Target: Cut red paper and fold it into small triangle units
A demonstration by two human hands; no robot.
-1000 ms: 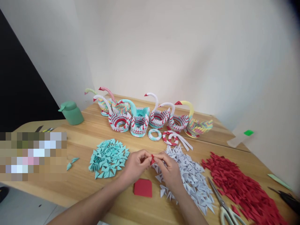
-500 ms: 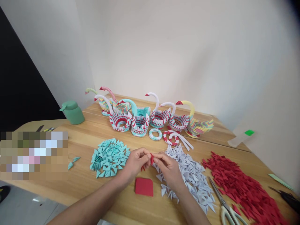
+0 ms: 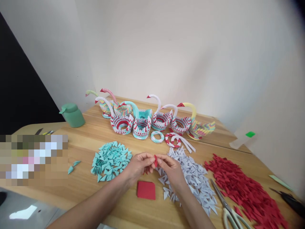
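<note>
Between the fingertips of both hands is a small folded piece of red paper [image 3: 155,161]. My left hand [image 3: 140,163] pinches it from the left, and my right hand [image 3: 168,164] pinches it from the right. Just below them on the table lies a stack of red paper rectangles [image 3: 146,190]. A heap of folded turquoise paper triangles [image 3: 111,160] lies to the left of my left hand. White folded triangles [image 3: 195,178] spread beside and partly behind my right hand. A little red shows under my left fingers, mostly hidden.
Several paper swans [image 3: 141,127] stand along the back of the wooden table [image 3: 78,197], with a turquoise ring [image 3: 157,136] in front. At right lie a pile of red triangles [image 3: 245,187], scissors [image 3: 227,206] and a black-handled tool [image 3: 292,202]. A green lidded pot [image 3: 72,116] stands back left.
The red paper has turned slightly and shifted a little to the right between my fingers. Both hands still pinch it. The camera view has shifted slightly.
</note>
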